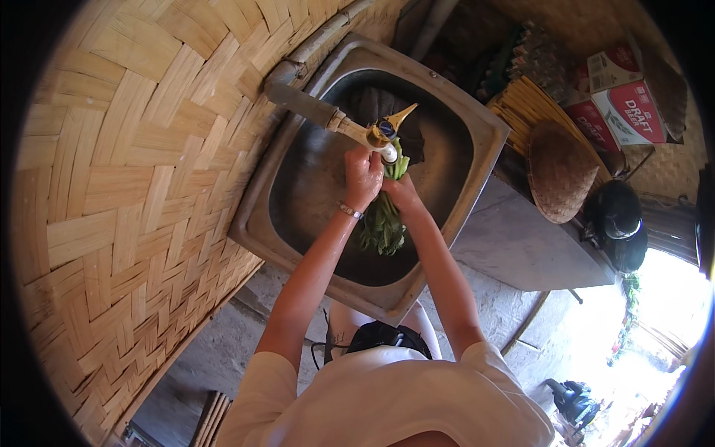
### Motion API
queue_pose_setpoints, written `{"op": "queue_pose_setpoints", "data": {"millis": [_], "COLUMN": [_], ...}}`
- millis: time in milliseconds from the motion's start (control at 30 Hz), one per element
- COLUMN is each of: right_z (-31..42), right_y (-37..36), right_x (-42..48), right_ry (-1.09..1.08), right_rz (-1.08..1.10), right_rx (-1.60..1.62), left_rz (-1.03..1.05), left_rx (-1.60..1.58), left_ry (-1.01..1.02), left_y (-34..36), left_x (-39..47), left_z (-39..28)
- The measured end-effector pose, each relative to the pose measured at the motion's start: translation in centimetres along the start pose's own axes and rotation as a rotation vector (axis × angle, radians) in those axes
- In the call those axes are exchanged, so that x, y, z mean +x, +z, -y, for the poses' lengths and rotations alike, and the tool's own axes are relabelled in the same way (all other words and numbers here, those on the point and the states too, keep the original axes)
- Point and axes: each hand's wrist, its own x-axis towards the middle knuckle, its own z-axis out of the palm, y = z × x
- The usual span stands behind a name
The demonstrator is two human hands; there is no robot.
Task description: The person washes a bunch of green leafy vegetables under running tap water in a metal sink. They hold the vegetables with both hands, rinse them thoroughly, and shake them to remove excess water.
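A bunch of leafy greens [385, 223] hangs in the metal sink [313, 184], its leaves pointing towards me and its pale stems near the tap. My right hand [401, 193] is closed around the stems. Wet and with fingers curled, my left hand [364, 176] is right against the stems, just under the tap [382, 134]; whether it grips them is hidden. The tap has a gold-coloured lever and a white spout directly over the hands. Dark cloth-like material [385, 106] lies at the sink's far end.
A woven bamboo wall [128, 167] with a pipe [324, 39] runs along the left. To the right is a grey counter [530, 240]. A woven conical basket [561, 173], beer cartons [628, 114], egg trays [539, 53] and a dark pot [614, 209] stand there.
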Motion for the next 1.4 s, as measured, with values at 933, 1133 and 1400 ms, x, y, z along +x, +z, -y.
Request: {"op": "queue_pose_setpoints", "data": {"millis": [933, 1133, 1400], "right_z": [6.3, 8.0, 6.5], "right_y": [-0.9, 0.5, 1.8], "right_x": [-3.1, 1.4, 3.6], "right_ry": [0.013, -0.11, -0.246], "right_rz": [0.135, -0.025, -0.117], "right_rx": [0.585, 0.627, 0.966], "left_rz": [0.551, 0.073, -0.532], "left_rx": [-0.636, -0.505, -1.108], "left_ry": [-0.631, -0.849, -0.704], "left_y": [-2.0, -3.9, 0.0], "left_x": [-4.1, -3.2, -3.7], "left_z": [1.0, 3.8, -0.9]}}
